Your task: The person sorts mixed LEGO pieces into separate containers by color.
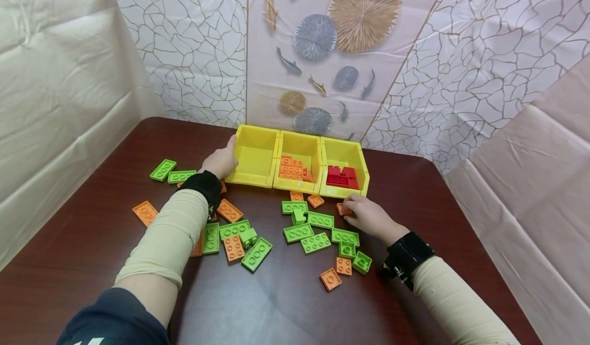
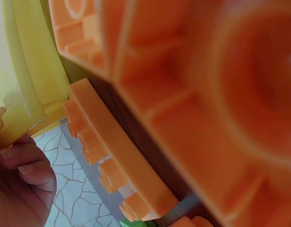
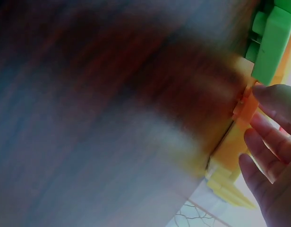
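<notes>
My left hand (image 1: 221,159) grips the left side wall of a yellow three-compartment bin (image 1: 252,179); in the left wrist view its curled fingers (image 2: 34,172) hold the yellow edge. Just in front of the bin's right end, my right hand (image 1: 370,217) pinches a small orange toy brick (image 1: 341,209) on the table, partly hidden by the fingers. The right wrist view has that brick (image 3: 247,105) between thumb and fingers. Orange bricks (image 1: 291,170) lie in the middle compartment and red bricks (image 1: 341,177) in the right one. The left compartment holds nothing.
Green bricks (image 1: 315,243) and orange bricks (image 1: 330,279) are scattered before the bin. Another mixed group, with a long green brick (image 1: 256,254), lies by the left forearm. Patterned cloth (image 1: 193,53) hangs behind the dark table (image 1: 258,314).
</notes>
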Motion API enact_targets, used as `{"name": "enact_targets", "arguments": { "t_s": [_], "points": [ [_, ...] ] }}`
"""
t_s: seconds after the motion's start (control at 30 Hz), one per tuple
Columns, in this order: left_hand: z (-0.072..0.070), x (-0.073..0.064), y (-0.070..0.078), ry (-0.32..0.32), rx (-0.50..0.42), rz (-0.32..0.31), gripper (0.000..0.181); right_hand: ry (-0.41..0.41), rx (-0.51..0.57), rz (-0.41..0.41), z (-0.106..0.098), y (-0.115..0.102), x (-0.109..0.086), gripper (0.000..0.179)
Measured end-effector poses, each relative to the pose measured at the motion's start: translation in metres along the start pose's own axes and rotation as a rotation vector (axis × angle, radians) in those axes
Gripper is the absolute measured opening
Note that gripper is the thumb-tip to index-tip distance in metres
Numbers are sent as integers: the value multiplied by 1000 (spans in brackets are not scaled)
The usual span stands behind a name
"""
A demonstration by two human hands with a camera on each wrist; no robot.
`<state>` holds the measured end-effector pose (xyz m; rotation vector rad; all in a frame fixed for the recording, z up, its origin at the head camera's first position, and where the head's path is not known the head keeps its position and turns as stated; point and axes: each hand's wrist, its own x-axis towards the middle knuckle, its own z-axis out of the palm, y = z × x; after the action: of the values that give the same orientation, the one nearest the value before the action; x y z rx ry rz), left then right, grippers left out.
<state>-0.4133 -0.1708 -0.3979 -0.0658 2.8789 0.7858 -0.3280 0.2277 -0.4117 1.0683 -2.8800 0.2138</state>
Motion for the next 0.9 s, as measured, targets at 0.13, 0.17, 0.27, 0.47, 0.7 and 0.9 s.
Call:
{"name": "enact_targets", "arguments": {
  "t_s": [0.13,0.17,0.27,0.47,0.7,0.9],
  "points": [
    [-1,0,-2,7,1,1,74,-5,11,-9,-2,-3,3,8],
    [-2,0,-3,7,1,0,74,-10,16,-6,-4,-3,4,8],
    [-3,-2,-3,10,8,2,74,-24,64,5,-10,-7,10,6],
    [-4,-3,-5,15,13,5,73,25,128,-13,-34,-23,35,6],
    [-1,2,-6,2,-15,8,73,68,70,-27,-41,-31,69,6],
    [1,2,-4,5,-19,14,73,74,34,-4,-44,-39,111,6]
  ]
}}
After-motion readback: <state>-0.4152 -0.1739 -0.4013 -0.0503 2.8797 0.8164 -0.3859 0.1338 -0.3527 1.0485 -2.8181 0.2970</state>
